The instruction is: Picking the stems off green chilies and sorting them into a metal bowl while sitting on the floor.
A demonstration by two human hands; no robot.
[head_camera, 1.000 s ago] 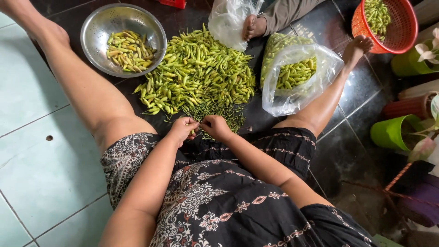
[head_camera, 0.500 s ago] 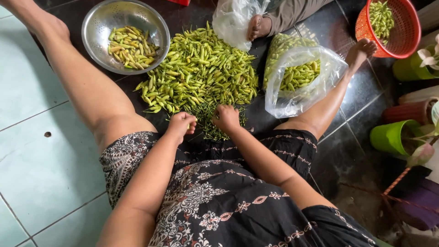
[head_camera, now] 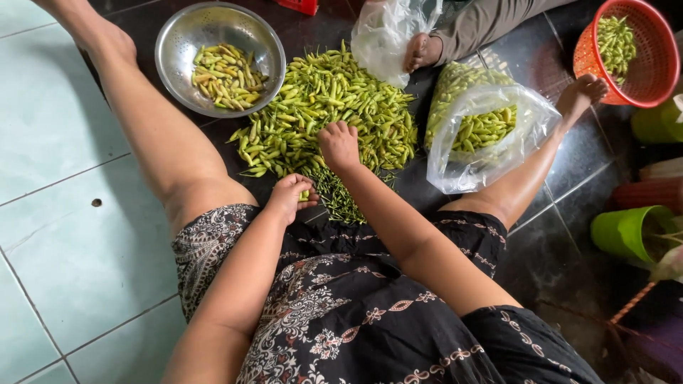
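A heap of small green chillies [head_camera: 327,107] lies on the dark floor between my spread legs. My right hand [head_camera: 339,146] reaches into the near edge of the heap, fingers curled down onto the chillies. Closer to my lap, my left hand [head_camera: 290,198] is closed around a green chilli [head_camera: 304,195]. A small pile of thin green stems [head_camera: 338,195] lies just right of that hand. A steel colander [head_camera: 178,71] at the upper left holds some yellowish chillies [head_camera: 226,73].
A clear plastic bag of chillies [head_camera: 484,128] sits by my right leg. An orange basket [head_camera: 644,71] with more chillies stands at the top right. Another person's foot [head_camera: 421,51] and an empty plastic bag [head_camera: 384,32] are at the top. Green pots [head_camera: 626,231] stand at the right.
My right hand has moved away from my left hand and forward into the chilli heap. My left hand has stayed near my lap, still closed.
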